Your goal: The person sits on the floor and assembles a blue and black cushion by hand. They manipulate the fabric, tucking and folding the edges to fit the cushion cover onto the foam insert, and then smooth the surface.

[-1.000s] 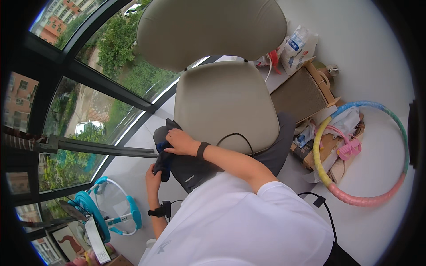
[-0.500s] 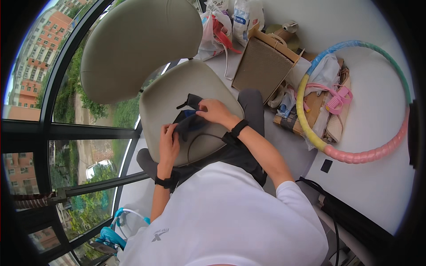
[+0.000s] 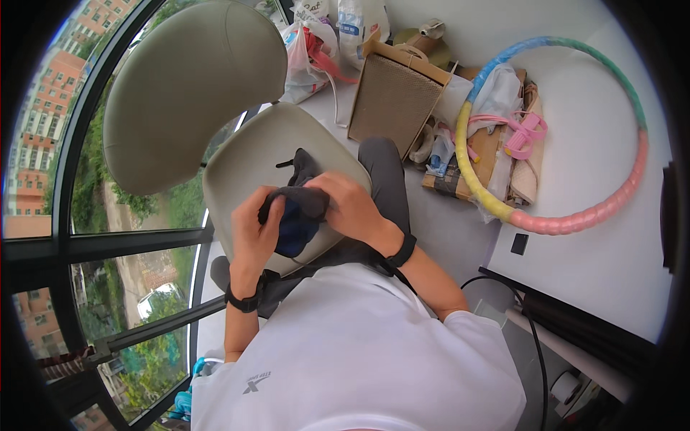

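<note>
Head view shows us bent over a pale grey-green chair seat, and we take that seat as our landmark. Our left hand and right hand meet over its near half, both closed on one bundle of dark grey and blue cloth; the left fingers curl round its left end, the right hand wraps its right end from above. The cloth lies between the two hands, its long axis running roughly from the seat's near edge up toward the backrest, and a dark tail of it trails onto the seat just beyond our right hand. Neither hand is nearer; both grip it. Whether the bundle rests on the seat or hangs just above it, we cannot tell. Right of the seat, on the floor, stand a cardboard box and a pastel hoop; left of it, window glass.
</note>
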`<state>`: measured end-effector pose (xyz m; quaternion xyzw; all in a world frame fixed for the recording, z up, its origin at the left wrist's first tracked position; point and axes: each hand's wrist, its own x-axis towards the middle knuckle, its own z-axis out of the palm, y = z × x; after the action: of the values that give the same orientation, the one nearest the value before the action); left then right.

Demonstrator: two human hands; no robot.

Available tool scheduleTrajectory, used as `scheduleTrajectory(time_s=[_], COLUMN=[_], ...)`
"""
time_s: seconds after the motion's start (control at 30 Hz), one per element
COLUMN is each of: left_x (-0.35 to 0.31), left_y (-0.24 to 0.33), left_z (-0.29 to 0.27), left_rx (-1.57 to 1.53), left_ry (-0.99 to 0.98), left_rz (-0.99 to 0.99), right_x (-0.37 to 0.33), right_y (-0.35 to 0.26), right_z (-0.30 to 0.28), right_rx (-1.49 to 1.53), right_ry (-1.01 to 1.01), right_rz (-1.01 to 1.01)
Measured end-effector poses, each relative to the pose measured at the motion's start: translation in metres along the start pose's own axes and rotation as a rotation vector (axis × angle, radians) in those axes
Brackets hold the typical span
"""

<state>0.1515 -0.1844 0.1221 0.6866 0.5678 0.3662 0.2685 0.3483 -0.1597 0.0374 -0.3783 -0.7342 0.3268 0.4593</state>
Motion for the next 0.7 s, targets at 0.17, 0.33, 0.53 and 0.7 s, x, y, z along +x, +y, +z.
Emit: scheduleTrajectory(time_s=[0.17,0.33,0.53,0.7], left_x=[-0.031,-0.092,-0.097,-0.007], left_y=[-0.005,-0.108,-0.095,-0.105], left_z=[-0.033,-0.038,-0.102,-0.18], left_rx=[0.185,0.38,0.025,0.314], left_ry=[-0.224,-0.132,0.407,0.513], left_rz=[-0.118,-0.237,-0.209,-0.093], right_x=[-0.012,-0.003,0.035,0.14], right_y=[-0.006,-0.044,-0.068,-0.056], right_z=[-0.011,-0.022,-0.038,-0.03], right_rx=[0.11,0.169,0.299,0.45], right_ry=[-0.002,0.051,0.035,0.136], right_rz=[0.159,0.134,0.061,0.074])
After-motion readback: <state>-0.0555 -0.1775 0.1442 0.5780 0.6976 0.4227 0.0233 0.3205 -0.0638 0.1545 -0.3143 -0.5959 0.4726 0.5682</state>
